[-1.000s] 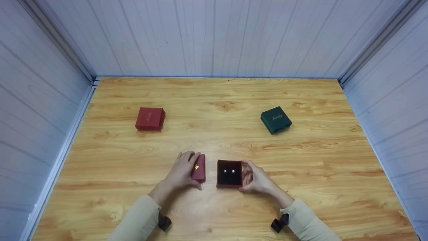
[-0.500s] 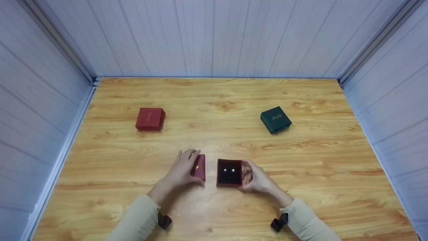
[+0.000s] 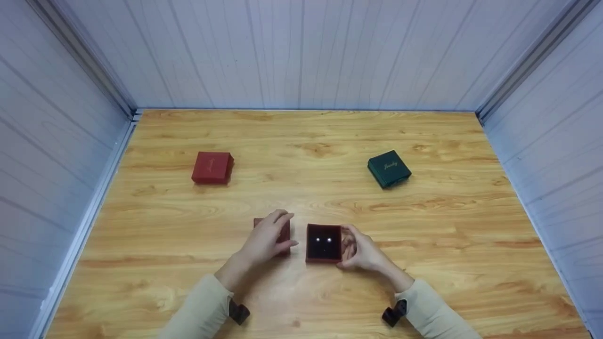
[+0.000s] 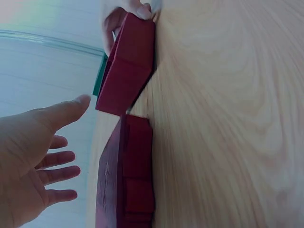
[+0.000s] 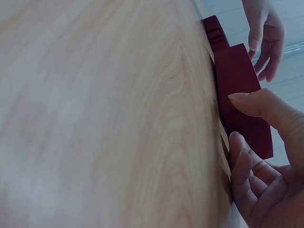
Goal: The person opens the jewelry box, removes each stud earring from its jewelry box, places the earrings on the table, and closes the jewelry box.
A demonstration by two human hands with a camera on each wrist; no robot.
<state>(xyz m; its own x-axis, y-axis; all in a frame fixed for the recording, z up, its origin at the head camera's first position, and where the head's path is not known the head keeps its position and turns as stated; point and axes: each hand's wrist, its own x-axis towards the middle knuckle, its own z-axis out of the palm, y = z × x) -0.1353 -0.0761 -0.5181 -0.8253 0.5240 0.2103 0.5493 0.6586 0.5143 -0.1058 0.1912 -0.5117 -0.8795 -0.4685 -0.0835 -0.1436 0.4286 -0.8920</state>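
Note:
My left hand (image 3: 266, 240) hovers with fingers spread over a red jewelry box (image 4: 137, 164) with faint lettering on its top. In the left wrist view a gap shows between that hand and the box. My right hand (image 3: 360, 249) grips the right side of an uncovered red jewelry box (image 3: 323, 259), thumb at the near corner and fingers at the far one. Two small bright earrings (image 3: 323, 240) sit on its dark lining. Both boxes stand side by side on the table, with a narrow gap between them in the head view.
A lettered red box (image 3: 212, 168) stands farther back at the left. At the back right lies a dark green jewelry box (image 3: 389, 169), turned at an angle. Pale panel walls (image 3: 301, 56) enclose the wooden table (image 3: 301, 301) at the back and both sides.
My left hand has let go of the red box's edge and shifted slightly right, over it. More of the box's far left corner shows. The right hand and its box have barely moved.

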